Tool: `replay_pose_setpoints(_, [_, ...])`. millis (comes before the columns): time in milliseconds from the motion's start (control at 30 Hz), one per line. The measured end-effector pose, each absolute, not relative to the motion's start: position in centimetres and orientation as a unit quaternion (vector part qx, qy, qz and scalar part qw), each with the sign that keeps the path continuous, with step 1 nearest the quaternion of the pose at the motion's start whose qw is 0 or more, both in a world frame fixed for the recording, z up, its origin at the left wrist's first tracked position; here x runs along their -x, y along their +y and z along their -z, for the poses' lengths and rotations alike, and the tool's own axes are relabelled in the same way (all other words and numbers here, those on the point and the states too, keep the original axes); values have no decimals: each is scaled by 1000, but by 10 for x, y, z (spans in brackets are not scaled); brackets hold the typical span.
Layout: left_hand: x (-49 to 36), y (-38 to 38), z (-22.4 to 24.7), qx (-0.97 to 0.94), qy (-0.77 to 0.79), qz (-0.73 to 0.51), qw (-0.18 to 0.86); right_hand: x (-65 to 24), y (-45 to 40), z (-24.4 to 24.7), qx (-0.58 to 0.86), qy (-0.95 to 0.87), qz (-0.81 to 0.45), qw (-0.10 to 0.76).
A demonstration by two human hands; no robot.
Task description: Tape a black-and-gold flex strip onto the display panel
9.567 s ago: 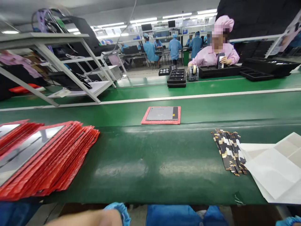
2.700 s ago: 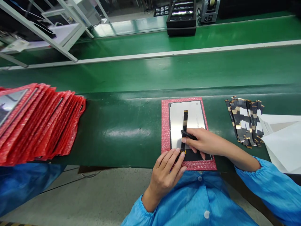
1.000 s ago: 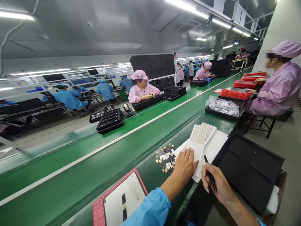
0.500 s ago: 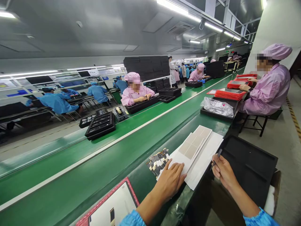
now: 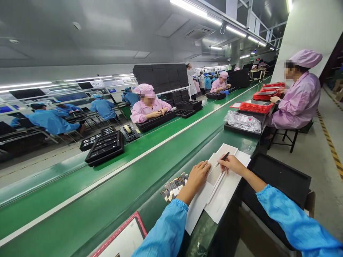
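My left hand (image 5: 197, 175) lies on the stack of sheets, fingers stretched forward and resting at the left edge of the greyish adhesive sheet (image 5: 213, 177). My right hand (image 5: 232, 164) pinches dark tweezers (image 5: 225, 156), their tip pointing down at that sheet. White paper sheets (image 5: 220, 207) spread underneath and towards me. Left of my left wrist sits a loose pile of small dark strips with white and yellowish ends (image 5: 174, 187). Whether the tweezer tip touches the sheet or holds anything is too small to tell.
A red-edged panel (image 5: 125, 237) lies at the near left. Beyond the sheets stands a black tray with clear plastic bags (image 5: 243, 121), then stacked red-edged panels (image 5: 255, 107) by a seated co-worker. A black tray (image 5: 278, 176) sits below the bench edge at right.
My right hand has moved left with the tweezers, from beside the bench edge onto the sheets. My left hand has slid forward and up the stack. The view has shifted slightly.
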State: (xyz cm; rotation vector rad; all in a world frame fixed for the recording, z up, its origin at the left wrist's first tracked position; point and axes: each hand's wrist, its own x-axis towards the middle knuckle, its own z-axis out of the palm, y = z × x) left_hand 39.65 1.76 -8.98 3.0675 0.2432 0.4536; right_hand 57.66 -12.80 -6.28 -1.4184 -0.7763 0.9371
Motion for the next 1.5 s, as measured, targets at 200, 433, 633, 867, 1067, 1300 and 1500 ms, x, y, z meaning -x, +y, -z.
replay_pose_setpoints(200, [-393, 21, 97, -987, 72, -144, 29, -579, -115, 62, 604, -366, -418, 571])
replay_pose_setpoints(433, [-393, 20, 99, -986, 74, -144, 43, -583, -115, 67, 596, -392, -406, 570])
replay_pose_setpoints(633, [-395, 18, 100, -987, 70, -134, 48, -584, -116, 68, 628, -409, -375, 546])
replay_pose_setpoints(867, [-396, 19, 104, -989, 84, -109, 50, -589, -118, 64, 630, -432, -388, 517])
replay_pose_setpoints(1067, [-396, 21, 103, -988, 110, -90, 56, -587, -120, 62, 623, -442, -388, 516])
replay_pose_setpoints(1300, [-397, 24, 104, -985, 125, -95, 77, -572, -142, 59, 609, -479, -305, 553])
replay_pose_setpoints(1500, [-397, 25, 99, -985, 107, -105, 86, -547, -190, 47, 626, -545, -209, 517])
